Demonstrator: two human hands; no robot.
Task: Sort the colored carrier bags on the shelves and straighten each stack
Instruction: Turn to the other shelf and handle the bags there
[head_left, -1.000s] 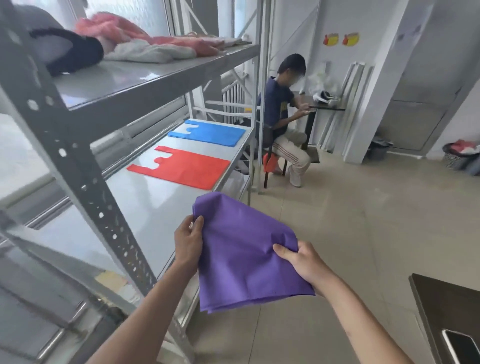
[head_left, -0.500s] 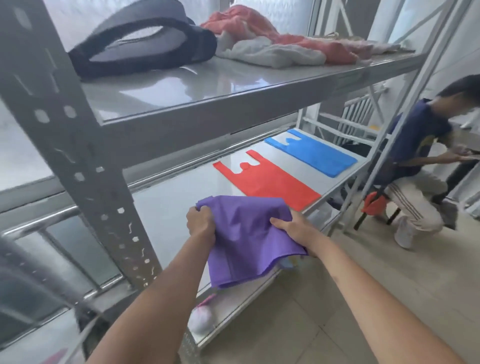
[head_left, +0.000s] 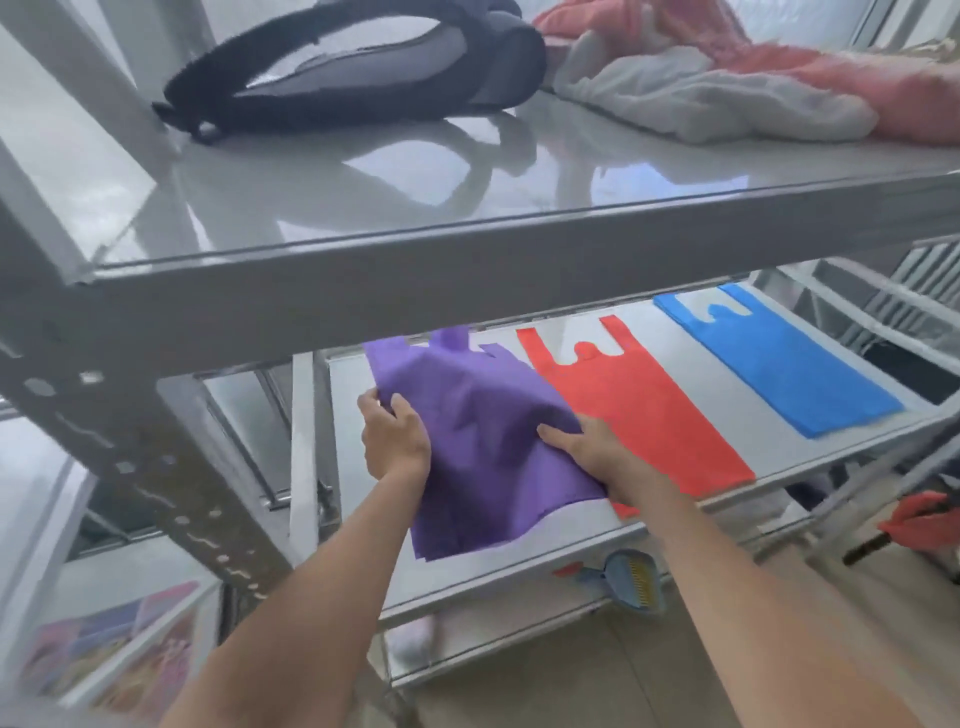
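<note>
purple bag on the middle shelf

both hands hold the purple bag (head_left: 483, 441) on the middle shelf (head_left: 857, 441), just left of the red bag (head_left: 639, 415). the left hand (head_left: 396, 434) has its grip clamped on the bag's left edge; the right hand (head_left: 597, 452) pinches its right edge. the blue bag (head_left: 789, 369) lies farther right.

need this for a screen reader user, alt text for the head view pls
Both hands hold a purple bag on the middle shelf: left hand gripping its left edge, right hand on its right side. A red bag and a blue bag lie flat to its right.
</note>
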